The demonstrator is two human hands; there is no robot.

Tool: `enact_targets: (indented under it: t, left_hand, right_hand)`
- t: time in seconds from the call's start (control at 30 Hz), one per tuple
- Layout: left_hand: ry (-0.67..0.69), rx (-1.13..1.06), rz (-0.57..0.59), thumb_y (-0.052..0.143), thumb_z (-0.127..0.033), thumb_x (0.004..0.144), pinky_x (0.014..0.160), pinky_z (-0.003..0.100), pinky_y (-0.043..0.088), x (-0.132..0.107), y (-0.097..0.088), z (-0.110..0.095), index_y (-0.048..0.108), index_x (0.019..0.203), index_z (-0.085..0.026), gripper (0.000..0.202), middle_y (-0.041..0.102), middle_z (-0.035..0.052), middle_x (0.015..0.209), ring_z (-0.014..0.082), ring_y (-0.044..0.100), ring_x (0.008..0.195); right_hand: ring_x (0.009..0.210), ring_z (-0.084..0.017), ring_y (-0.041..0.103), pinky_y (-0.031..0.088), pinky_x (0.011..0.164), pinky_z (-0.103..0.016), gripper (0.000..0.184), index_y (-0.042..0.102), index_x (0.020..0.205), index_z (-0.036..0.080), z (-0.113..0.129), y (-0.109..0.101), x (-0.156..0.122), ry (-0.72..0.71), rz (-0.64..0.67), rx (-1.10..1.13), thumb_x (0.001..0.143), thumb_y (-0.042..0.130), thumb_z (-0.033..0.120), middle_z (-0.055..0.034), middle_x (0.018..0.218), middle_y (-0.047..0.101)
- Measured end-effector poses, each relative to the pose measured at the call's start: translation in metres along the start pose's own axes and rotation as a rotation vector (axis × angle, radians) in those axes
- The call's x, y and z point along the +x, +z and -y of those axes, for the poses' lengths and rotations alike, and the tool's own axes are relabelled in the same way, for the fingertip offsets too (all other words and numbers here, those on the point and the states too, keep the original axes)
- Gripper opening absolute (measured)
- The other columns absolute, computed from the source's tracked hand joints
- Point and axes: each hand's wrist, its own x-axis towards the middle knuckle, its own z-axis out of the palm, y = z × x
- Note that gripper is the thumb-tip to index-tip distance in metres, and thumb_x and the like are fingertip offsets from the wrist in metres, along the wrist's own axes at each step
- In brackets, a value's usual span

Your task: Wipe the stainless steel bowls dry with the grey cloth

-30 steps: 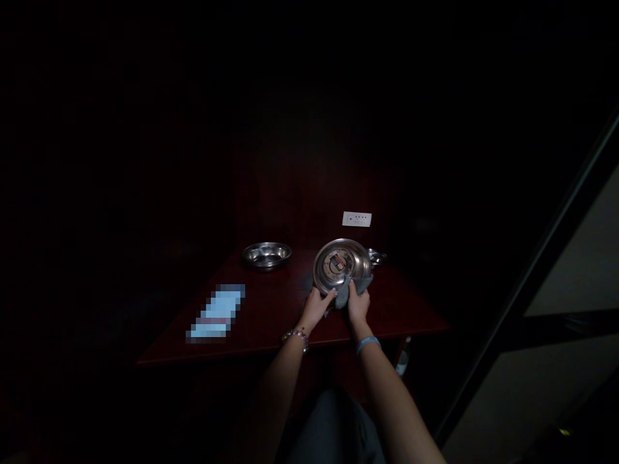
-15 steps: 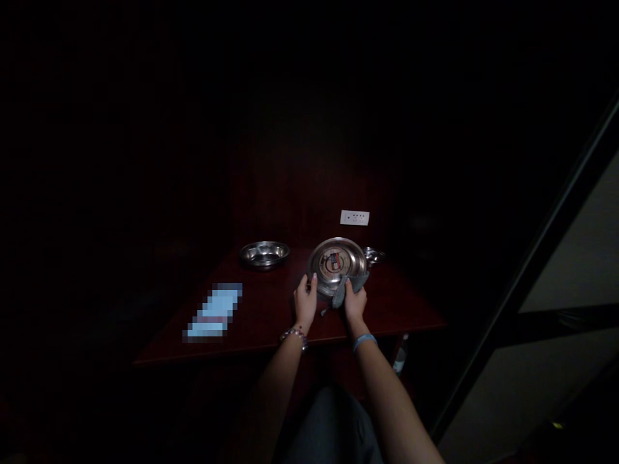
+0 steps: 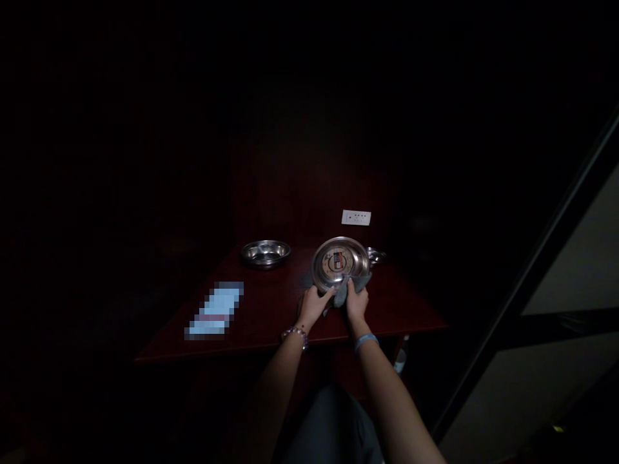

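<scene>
A round steel plate [image 3: 338,261] with a label at its middle is tilted up on the dark red table [image 3: 271,316]. My left hand [image 3: 315,303] grips the plate's lower left rim, fingers closed on it. My right hand [image 3: 356,301] is closed on a grey cloth [image 3: 349,287] pressed against the plate's lower right edge.
A second steel dish [image 3: 265,252] sits at the table's back left. A small steel bowl [image 3: 376,255] peeks from behind the held plate. A pale blurred flat item [image 3: 215,310] lies at the left. A white wall plate [image 3: 356,217] is behind. The surroundings are very dark.
My left hand slid along the plate's rim from the left side back toward the bottom. The plate has turned a little; the cloth hand has barely moved.
</scene>
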Motion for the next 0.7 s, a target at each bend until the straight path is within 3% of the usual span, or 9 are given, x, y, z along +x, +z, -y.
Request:
enact_targets:
  t: [0.27, 0.5, 0.7]
  left_hand:
    - [0.034, -0.214, -0.107, 0.069, -0.029, 0.082, 0.083, 0.033, 0.052, 0.0062, 0.0033, 0.0017, 0.072, 0.091, -0.015, 0.016, 0.078, 0.0134, 0.097, 0.0243, 0.072, 0.093]
    - [0.034, -0.281, -0.257, 0.056, -0.047, 0.092, 0.074, 0.027, 0.051, 0.0073, -0.0017, 0.003, 0.068, 0.086, -0.016, 0.033, 0.075, 0.0084, 0.083, 0.0194, 0.069, 0.081]
    - [0.09, -0.28, -0.205, 0.054, -0.049, 0.093, 0.077, 0.026, 0.051, 0.0051, -0.0014, 0.0, 0.067, 0.089, -0.019, 0.034, 0.077, 0.0075, 0.09, 0.0187, 0.07, 0.085]
  right_hand:
    - [0.096, -0.029, 0.075, 0.056, 0.084, -0.034, 0.051, 0.075, 0.105, 0.009, 0.0022, 0.0011, -0.0011, -0.013, 0.03, 0.035, 0.078, 0.069, 0.052, -0.0176, 0.105, 0.078]
    - [0.094, -0.029, 0.075, 0.056, 0.083, -0.034, 0.051, 0.075, 0.105, 0.009, 0.0046, 0.0024, -0.0034, -0.023, 0.068, 0.043, 0.077, 0.071, 0.051, -0.0177, 0.102, 0.078]
    - [0.097, -0.029, 0.074, 0.055, 0.084, -0.034, 0.051, 0.074, 0.107, 0.009, 0.0002, 0.0, -0.0002, -0.015, 0.024, 0.011, 0.079, 0.068, 0.051, -0.0176, 0.106, 0.078]
